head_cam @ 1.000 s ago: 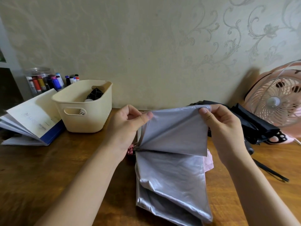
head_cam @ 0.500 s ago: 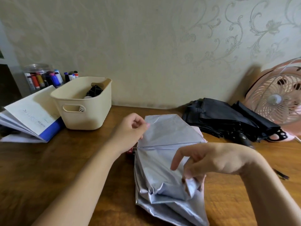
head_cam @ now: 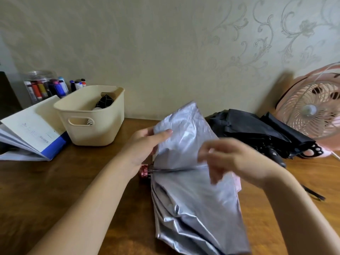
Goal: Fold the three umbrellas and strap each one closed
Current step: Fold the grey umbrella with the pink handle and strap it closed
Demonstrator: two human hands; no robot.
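A silver-lined umbrella point(head_cam: 195, 203) lies collapsed on the wooden table point(head_cam: 55, 190), its canopy spread in loose pleats toward me. Its pink end cap point(head_cam: 145, 172) pokes out at the left. My left hand point(head_cam: 145, 146) pinches the far edge of one raised silver panel. My right hand point(head_cam: 231, 159) hovers blurred over the panel's right side, fingers apart; I cannot tell whether it touches the cloth. Two black umbrellas point(head_cam: 257, 133) lie bundled at the back right. Another dark patterned umbrella point(head_cam: 105, 102) sits in the cream basket point(head_cam: 92, 126).
A pink desk fan point(head_cam: 312, 115) stands at the far right by the wall. An open booklet point(head_cam: 31, 129) and a jar of markers point(head_cam: 42, 87) are at the left. A black strap point(head_cam: 312, 193) trails on the table at right.
My right hand let go of the panel's far corner, dropped to the lower pleats, then came back up beside the panel. My left hand lifted the panel again.
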